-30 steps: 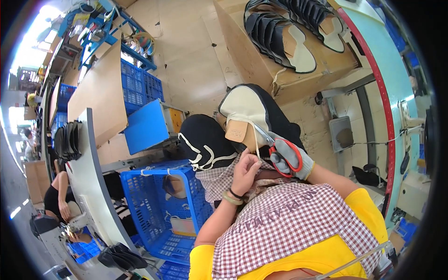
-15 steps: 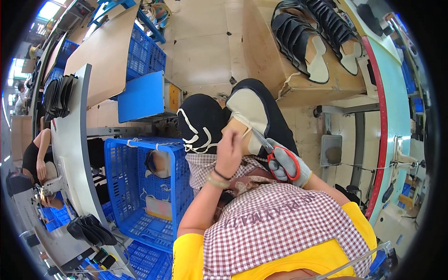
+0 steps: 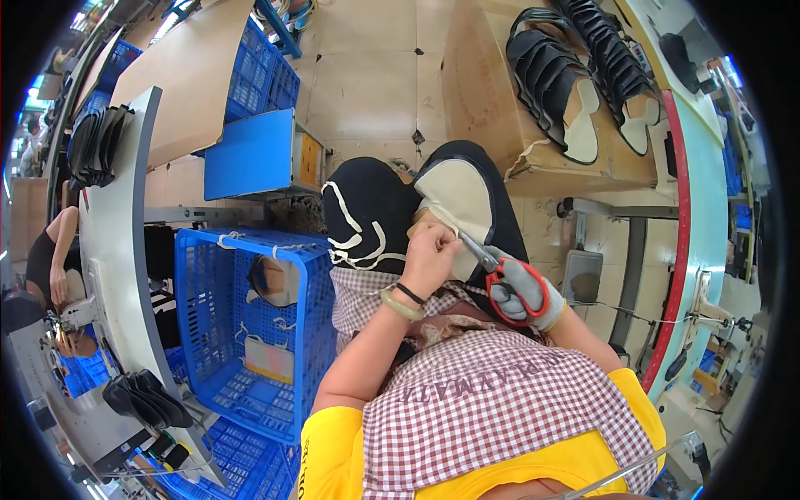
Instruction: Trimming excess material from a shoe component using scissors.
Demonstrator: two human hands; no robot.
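Across my right thigh lies a shoe upper, cream and tan with a dark border. My left hand, bare and with bands at the wrist, is pinched closed at the upper's inner edge, and its fingers cover the exact spot. In a grey glove, my right hand grips red-handled scissors. Their blades lie along the upper, with the tips close to my left fingers. Several thin white offcut strips cling to my left thigh.
A blue crate at my left holds a shoe piece and some scraps. Stacked black-and-cream uppers sit on a cardboard box, far right. A red-edged table stands right; at far left, another person's arm works by a machine.
My left hand has moved right, closer to the scissors, and sits lower against the upper. The scissor blades have shifted slightly. The whole view has tilted a little.
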